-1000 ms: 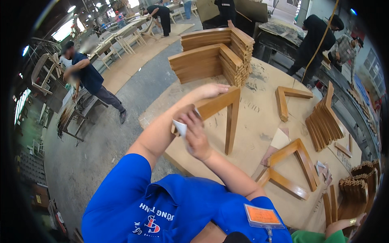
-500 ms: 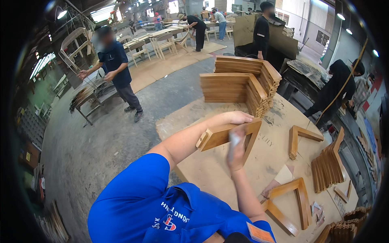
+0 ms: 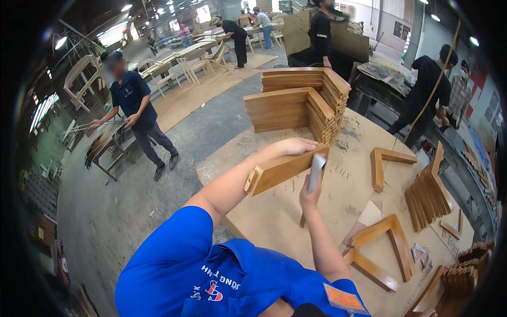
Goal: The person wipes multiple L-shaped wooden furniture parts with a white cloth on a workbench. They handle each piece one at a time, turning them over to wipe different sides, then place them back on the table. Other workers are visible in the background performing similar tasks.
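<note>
My left hand is closed over the far corner of an angled, brown-varnished wooden frame piece, holding it up above the board-covered table. A pale end with a slot faces left. My right hand grips a folded grey sheet that looks like sandpaper, standing against the piece near its corner. The piece's other leg is mostly hidden behind my right hand and wrist. Just beyond my left hand rises a tall stack of similar angled pieces.
On the tabletop, to the right, lie a single angled piece, two overlapping ones and a leaning row. Sandpaper scraps lie nearby. A person in dark blue stands at left; another works at right.
The sheet in my right hand has tipped upright by the corner and is less blurred. The wooden piece has turned slightly in my left hand. The whole view has shifted a little.
</note>
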The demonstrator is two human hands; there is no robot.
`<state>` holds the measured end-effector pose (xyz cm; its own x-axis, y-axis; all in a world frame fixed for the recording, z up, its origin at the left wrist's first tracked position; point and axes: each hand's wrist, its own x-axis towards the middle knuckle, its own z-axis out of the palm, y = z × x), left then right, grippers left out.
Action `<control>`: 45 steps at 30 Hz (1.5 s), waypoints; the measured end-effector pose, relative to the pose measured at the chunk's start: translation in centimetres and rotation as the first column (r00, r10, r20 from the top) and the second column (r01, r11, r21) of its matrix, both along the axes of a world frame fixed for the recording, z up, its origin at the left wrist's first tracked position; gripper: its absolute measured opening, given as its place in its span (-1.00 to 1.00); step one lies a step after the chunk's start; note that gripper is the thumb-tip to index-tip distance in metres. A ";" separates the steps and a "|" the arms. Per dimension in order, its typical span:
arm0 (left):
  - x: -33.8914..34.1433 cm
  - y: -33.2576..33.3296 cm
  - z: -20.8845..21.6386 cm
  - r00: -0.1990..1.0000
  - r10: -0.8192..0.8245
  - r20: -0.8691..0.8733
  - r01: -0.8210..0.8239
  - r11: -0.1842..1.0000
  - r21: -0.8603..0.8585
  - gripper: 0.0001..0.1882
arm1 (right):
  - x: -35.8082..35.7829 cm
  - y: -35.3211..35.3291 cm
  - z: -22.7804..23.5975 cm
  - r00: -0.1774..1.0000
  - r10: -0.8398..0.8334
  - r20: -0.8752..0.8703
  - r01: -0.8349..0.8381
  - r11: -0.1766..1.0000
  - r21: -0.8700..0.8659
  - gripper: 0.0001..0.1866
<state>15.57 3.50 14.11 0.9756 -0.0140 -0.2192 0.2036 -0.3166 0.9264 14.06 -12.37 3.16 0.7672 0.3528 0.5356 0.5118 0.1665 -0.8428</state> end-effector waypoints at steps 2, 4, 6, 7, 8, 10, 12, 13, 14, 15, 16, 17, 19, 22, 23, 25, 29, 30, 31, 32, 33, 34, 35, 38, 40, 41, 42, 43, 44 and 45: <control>0.0 0.1 0.1 1.000 -0.007 0.001 0.007 1.000 0.000 -0.56 | 0.2 0.2 0.3 0.993 -0.004 0.114 0.003 1.000 0.012 -0.48; 0.5 0.3 -0.1 1.000 -0.016 0.003 0.016 1.000 -0.022 -0.57 | -2.6 0.6 0.0 0.962 -0.045 0.270 0.037 0.999 0.037 -0.49; 0.9 0.1 -0.5 0.998 -0.057 0.021 0.058 0.992 -0.111 -0.57 | -7.3 0.9 -0.8 0.917 0.194 0.348 -0.217 0.976 0.028 -0.51; 1.0 0.2 -0.5 0.999 -0.034 -0.009 0.032 0.988 -0.151 -0.57 | -7.5 0.7 -1.3 0.889 0.122 0.442 -0.165 0.985 0.059 -0.51; 1.2 0.2 -0.4 0.998 0.035 -0.058 -0.042 0.991 -0.131 -0.56 | -7.8 0.7 -1.6 0.850 0.115 0.513 -0.143 0.990 0.015 -0.52; 0.8 -0.2 -0.2 0.999 0.032 -0.021 -0.033 0.999 -0.027 -0.56 | -6.8 0.4 -2.2 0.729 0.171 0.663 -0.100 0.985 -0.143 -0.53; 0.5 -0.6 0.3 0.997 0.053 -0.061 -0.053 0.999 -0.002 -0.57 | -2.8 0.4 -2.2 0.849 0.050 0.527 -0.056 0.998 -0.004 -0.49; 0.4 -0.8 0.4 0.998 0.052 -0.048 -0.052 0.999 -0.010 -0.57 | -2.2 0.2 -2.0 0.918 0.007 0.396 0.000 1.000 -0.019 -0.47; 0.2 -0.9 0.4 0.994 0.073 -0.081 -0.078 0.995 -0.060 -0.57 | -1.6 0.2 -1.8 0.941 -0.032 0.337 0.032 0.999 0.005 -0.45; 0.2 -1.0 0.5 0.993 0.082 -0.082 -0.092 0.988 -0.127 -0.57 | -2.0 0.2 -1.5 0.975 -0.043 0.216 0.049 0.999 -0.021 -0.44; 0.2 -1.1 0.5 0.993 0.077 -0.084 -0.092 0.978 -0.189 -0.57 | -2.0 0.0 -1.1 0.994 -0.096 0.043 0.096 0.995 0.008 -0.43; 0.3 -1.0 0.7 0.997 0.060 -0.055 -0.065 0.992 -0.106 -0.57 | -3.7 0.3 -0.9 0.998 -0.045 0.052 0.039 0.994 0.102 -0.44; 0.7 -0.9 0.9 1.000 0.018 -0.016 -0.016 0.996 0.085 -0.56 | -6.3 0.1 -0.3 0.904 0.032 0.426 -0.055 0.998 0.041 -0.43; 0.8 -1.1 0.7 0.999 -0.020 -0.046 0.014 0.991 -0.131 -0.56 | -7.2 -0.5 0.0 0.626 0.147 0.766 -0.073 0.989 -0.130 -0.42; 0.7 -1.4 0.6 0.999 -0.004 -0.048 -0.002 0.991 -0.136 -0.56 | -5.3 -0.5 0.1 0.752 0.164 0.638 -0.178 0.983 -0.043 -0.44; 0.4 -1.7 0.3 1.000 0.021 0.001 -0.020 0.990 -0.138 -0.55 | -3.1 -0.7 -0.2 0.962 0.013 0.274 -0.019 1.000 0.021 -0.46; 0.2 -1.8 0.2 0.995 0.070 -0.064 -0.086 0.954 -0.286 -0.56 | -2.7 -0.4 0.0 0.996 0.038 -0.084 -0.030 0.996 0.087 -0.42; 0.3 -1.6 0.3 0.999 0.049 0.009 -0.049 0.999 -0.022 -0.55 | -3.4 -0.3 0.5 0.972 -0.028 0.235 0.022 0.999 0.030 -0.46; 0.3 -1.7 0.2 1.000 0.008 0.004 -0.008 0.995 -0.100 -0.54 | -4.1 -0.3 1.0 0.858 -0.109 0.502 0.094 0.994 0.055 -0.49; 0.2 -1.8 0.1 0.999 0.020 -0.031 -0.025 0.988 -0.153 -0.54 | -4.8 -0.3 1.7 0.850 -0.079 0.520 0.062 0.997 0.050 -0.50; 0.2 -1.8 0.0 0.999 0.039 -0.035 -0.043 0.992 -0.118 -0.54 | -4.6 -0.5 2.4 0.842 -0.049 0.537 0.032 0.999 0.042 -0.51; 0.1 -1.9 -0.2 0.996 0.057 -0.064 -0.062 0.995 -0.078 -0.54 | -4.8 -0.6 3.0 0.787 -0.019 0.617 -0.012 0.999 0.045 -0.53; -0.1 -1.8 -0.3 0.993 0.075 -0.096 -0.079 0.996 -0.040 -0.54 | -3.9 -0.8 3.6 0.917 -0.018 0.398 0.004 0.999 0.036 -0.53; -0.8 -1.6 -0.7 0.999 -0.033 0.036 0.033 0.999 0.003 -0.55 | -1.5 -1.3 4.0 0.984 -0.009 -0.178 0.027 0.995 0.098 -0.55; -0.9 -1.3 -0.9 0.997 -0.058 0.054 0.062 0.995 -0.072 -0.55 | -1.0 -1.1 3.1 0.989 -0.028 -0.146 0.031 0.999 0.018 -0.50; -0.9 -1.2 -1.0 0.996 -0.065 0.059 0.070 0.994 -0.086 -0.56 | -1.5 -1.0 2.4 0.993 -0.058 0.104 0.057 0.998 0.003 -0.48; -0.9 -1.2 -1.3 0.993 -0.085 0.081 0.092 0.991 -0.095 -0.56 | -1.7 -0.7 1.9 0.908 -0.130 0.398 0.109 0.991 0.077 -0.46; -0.8 -1.3 -1.4 0.996 -0.025 -0.080 -0.003 0.945 -0.327 -0.56 | -1.9 -0.7 1.5 0.793 -0.091 0.602 0.111 0.994 0.004 -0.42; -0.7 -1.4 -1.6 0.999 -0.051 -0.013 0.047 0.972 -0.231 -0.56 | -2.1 -0.6 1.4 0.892 -0.096 0.441 0.097 0.995 0.020 -0.44; -0.7 -1.6 -1.8 0.995 -0.082 0.048 0.088 0.988 -0.130 -0.56 | -1.9 -0.8 1.5 0.948 -0.093 0.305 0.085 0.996 0.038 -0.46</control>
<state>14.88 1.88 12.31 0.9780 -0.1234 -0.1681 0.1406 -0.2056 0.9685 12.20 -13.13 4.69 0.5929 0.2749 0.7569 0.7580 0.1267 -0.6398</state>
